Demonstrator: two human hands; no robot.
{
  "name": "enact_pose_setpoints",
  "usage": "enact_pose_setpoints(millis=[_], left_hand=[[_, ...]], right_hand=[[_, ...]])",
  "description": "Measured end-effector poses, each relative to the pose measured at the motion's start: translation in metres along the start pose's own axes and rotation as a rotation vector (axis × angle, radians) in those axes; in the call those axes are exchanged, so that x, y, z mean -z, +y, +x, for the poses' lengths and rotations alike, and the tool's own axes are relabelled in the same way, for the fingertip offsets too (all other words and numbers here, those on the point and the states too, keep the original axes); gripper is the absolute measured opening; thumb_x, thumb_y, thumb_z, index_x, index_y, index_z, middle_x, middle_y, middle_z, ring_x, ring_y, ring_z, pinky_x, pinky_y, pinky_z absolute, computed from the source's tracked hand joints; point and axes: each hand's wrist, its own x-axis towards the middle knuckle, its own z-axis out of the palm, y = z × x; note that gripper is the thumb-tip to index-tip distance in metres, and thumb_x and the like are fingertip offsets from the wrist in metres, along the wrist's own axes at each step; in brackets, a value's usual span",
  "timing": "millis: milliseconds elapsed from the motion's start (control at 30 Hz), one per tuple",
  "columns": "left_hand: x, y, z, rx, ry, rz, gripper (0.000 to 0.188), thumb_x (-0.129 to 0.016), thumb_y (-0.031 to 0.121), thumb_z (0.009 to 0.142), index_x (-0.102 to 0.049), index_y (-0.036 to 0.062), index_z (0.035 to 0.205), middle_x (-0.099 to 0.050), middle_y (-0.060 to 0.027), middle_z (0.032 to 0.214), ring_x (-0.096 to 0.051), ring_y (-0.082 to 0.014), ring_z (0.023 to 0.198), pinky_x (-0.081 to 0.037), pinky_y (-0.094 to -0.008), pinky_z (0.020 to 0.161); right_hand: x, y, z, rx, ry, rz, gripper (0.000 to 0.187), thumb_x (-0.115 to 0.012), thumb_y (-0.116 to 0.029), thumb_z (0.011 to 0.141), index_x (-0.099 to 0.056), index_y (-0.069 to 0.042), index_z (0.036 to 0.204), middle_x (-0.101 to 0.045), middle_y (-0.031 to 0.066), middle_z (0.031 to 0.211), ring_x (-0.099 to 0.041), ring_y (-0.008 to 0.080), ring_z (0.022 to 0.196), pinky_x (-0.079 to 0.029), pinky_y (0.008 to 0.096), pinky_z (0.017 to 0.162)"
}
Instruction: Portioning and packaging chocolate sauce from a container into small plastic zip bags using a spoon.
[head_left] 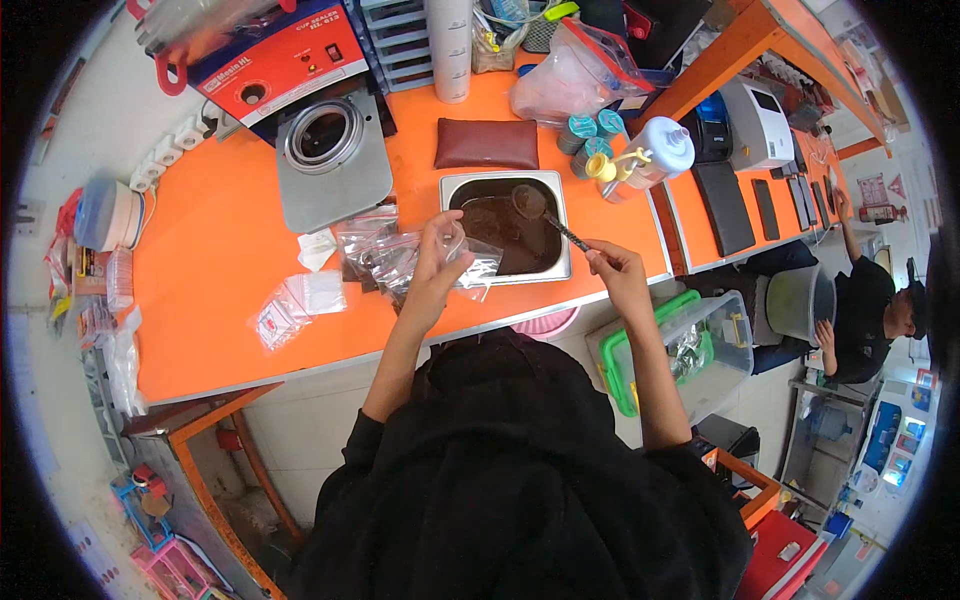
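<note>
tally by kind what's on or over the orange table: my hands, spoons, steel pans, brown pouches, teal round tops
Hands: 2 (left hand, right hand)
Spoon: 1
Steel pan: 1
Reddish-brown pouch: 1
Teal round tops in view: 3
Total: 8

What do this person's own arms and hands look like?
Plain black sleeves, no markings showing, stop high and leave the forearms bare. The left hand and right hand are ungloved, with no watch or bracelet visible.
</note>
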Motion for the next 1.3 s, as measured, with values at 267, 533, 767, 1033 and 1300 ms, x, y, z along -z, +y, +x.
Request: enact_pose_setpoints(millis=[267, 533, 767, 1033, 1300], left_hand=[[-0.002, 0.011, -0.007, -0.058, -0.040, -0.105, 0.058, -0.062, 0.015, 0.079, -0.035, 0.0068, 0.129, -0.038, -0.0059, 0.110, -0.037, -0.0166, 0.105, -0.026, -0.0301, 0.095], [0.003, -0.003, 0.021, -0.212, 0.053, 0.286, 0.065, -0.077, 0.013, 0.067, -0.044, 0.0066, 0.123, -0.055, -0.0042, 0.114, -0.044, -0.0101, 0.084, -0.039, -0.0199, 0.067], [-0.011, -0.008, 0.045, -0.205, 0.059, 0.267, 0.065, -0.078, 0.020, 0.067, -0.046, 0.0064, 0.121, -0.055, -0.0048, 0.114, -0.042, -0.0107, 0.081, -0.035, -0.0203, 0.066], [-0.019, -0.012, 0.054, -0.164, 0.005, 0.017, 0.063, -0.077, 0.014, 0.069, -0.045, 0.0050, 0.122, -0.051, -0.0021, 0.102, -0.044, -0.0069, 0.078, -0.039, -0.0193, 0.066], [-0.027, 0.000, 0.051, -0.184, -0.036, -0.184, 0.060, -0.067, -0.006, 0.074, -0.038, 0.0017, 0.126, -0.049, -0.0034, 0.108, -0.051, -0.0092, 0.091, -0.046, -0.0201, 0.076]], right_hand=[[-0.011, 0.015, 0.004, 0.084, 0.006, 0.095, 0.020, -0.061, -0.013, 0.084, -0.066, -0.004, 0.102, -0.052, -0.0030, 0.061, -0.043, 0.0040, 0.057, -0.033, 0.0205, 0.051], [-0.004, -0.015, -0.005, 0.056, 0.028, -0.027, 0.020, -0.061, -0.011, 0.084, -0.066, -0.004, 0.102, -0.053, -0.0017, 0.062, -0.045, 0.0045, 0.058, -0.035, 0.0207, 0.052], [-0.012, -0.091, -0.030, 0.329, 0.146, -0.016, 0.020, -0.060, -0.010, 0.084, -0.065, -0.004, 0.103, -0.055, 0.0019, 0.062, -0.046, 0.0067, 0.056, -0.036, 0.0225, 0.052], [-0.017, -0.110, -0.042, 0.658, 0.372, -0.610, 0.019, -0.063, -0.010, 0.079, -0.067, -0.014, 0.097, -0.053, 0.0005, 0.064, -0.051, 0.0149, 0.059, -0.030, 0.0301, 0.059], [-0.017, -0.107, -0.041, 0.842, 0.506, -0.746, 0.033, -0.064, -0.006, 0.072, -0.067, -0.019, 0.102, -0.056, -0.0030, 0.073, -0.051, 0.0121, 0.064, -0.030, 0.0298, 0.064]])
